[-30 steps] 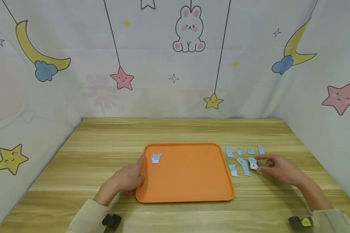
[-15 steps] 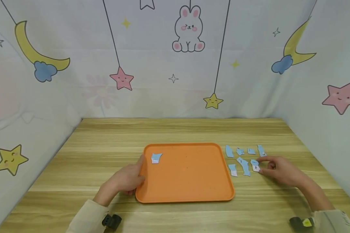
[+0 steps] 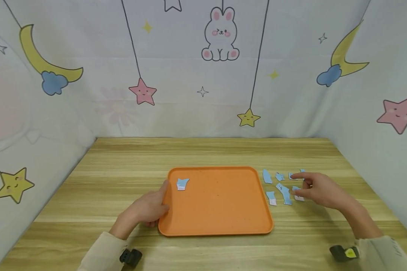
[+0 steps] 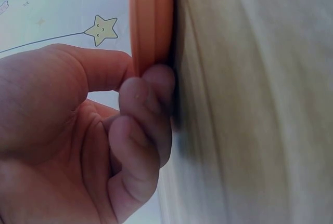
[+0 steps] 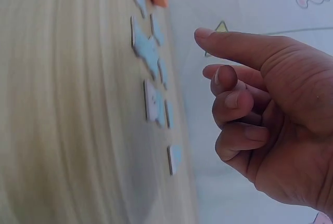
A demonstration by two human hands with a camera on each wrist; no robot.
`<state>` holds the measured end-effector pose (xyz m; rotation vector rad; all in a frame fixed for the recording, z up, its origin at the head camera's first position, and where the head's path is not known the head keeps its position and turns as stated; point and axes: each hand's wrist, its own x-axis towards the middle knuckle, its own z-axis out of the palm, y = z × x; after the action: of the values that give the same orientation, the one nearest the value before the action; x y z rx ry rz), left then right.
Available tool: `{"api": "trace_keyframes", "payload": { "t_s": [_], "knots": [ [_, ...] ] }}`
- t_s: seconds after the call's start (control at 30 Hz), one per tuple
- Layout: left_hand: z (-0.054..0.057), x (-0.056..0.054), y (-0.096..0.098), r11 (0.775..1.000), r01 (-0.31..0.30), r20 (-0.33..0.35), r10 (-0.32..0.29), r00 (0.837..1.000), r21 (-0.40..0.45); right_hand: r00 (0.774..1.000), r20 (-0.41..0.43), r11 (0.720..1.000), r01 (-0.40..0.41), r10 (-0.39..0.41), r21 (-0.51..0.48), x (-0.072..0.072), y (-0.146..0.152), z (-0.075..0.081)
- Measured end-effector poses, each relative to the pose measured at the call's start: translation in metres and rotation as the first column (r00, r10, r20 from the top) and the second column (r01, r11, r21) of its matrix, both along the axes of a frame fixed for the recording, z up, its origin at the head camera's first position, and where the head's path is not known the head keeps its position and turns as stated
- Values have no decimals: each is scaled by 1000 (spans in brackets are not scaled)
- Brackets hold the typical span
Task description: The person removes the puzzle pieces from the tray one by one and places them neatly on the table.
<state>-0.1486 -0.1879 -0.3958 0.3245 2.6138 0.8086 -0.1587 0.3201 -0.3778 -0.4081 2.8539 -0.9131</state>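
Note:
My left hand grips the left rim of the orange tray; in the left wrist view the thumb and curled fingers meet at its edge. One light-blue and white puzzle piece lies in the tray's upper left. Over the loose pieces at the right hovers my right hand, holding nothing, with thumb and index finger apart. It partly covers a blue and white piece with dark marks. Gaps separate the hand from the pieces in the right wrist view, where one piece stands out mid-frame.
Several more light-blue pieces lie beside the tray's right rim, among them a long one, a pointed one and a blue-white one. The wooden table meets a printed curtain at the back.
My right hand has let go of the blue and white piece after sliding it slightly right, then lifted and moved a little left. The left hand and tray stay put.

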Motion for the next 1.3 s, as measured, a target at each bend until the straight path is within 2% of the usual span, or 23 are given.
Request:
{"api": "trace_keyframes", "payload": {
  "t_s": [0.3, 0.73, 0.97, 1.3],
  "knots": [
    [1, 1, 1, 1000, 0, -12, 0, 1000, 4, 1000, -15, 1000, -19, 19, -1, -3, -33, 10],
    [0, 0, 0, 1000, 0, -12, 0, 1000, 16, 996, -53, 997, -68, 65, -45, -10, -74, -2],
    [1, 1, 0, 1000, 4, -13, -4, 1000, -2, 998, -20, 994, -65, 64, -90, -12, -101, -4],
    [1, 1, 0, 1000, 2, -3, -2, 1000, -3, 992, -61, 990, -116, 111, -82, -14, -133, -3]
  ]
}}
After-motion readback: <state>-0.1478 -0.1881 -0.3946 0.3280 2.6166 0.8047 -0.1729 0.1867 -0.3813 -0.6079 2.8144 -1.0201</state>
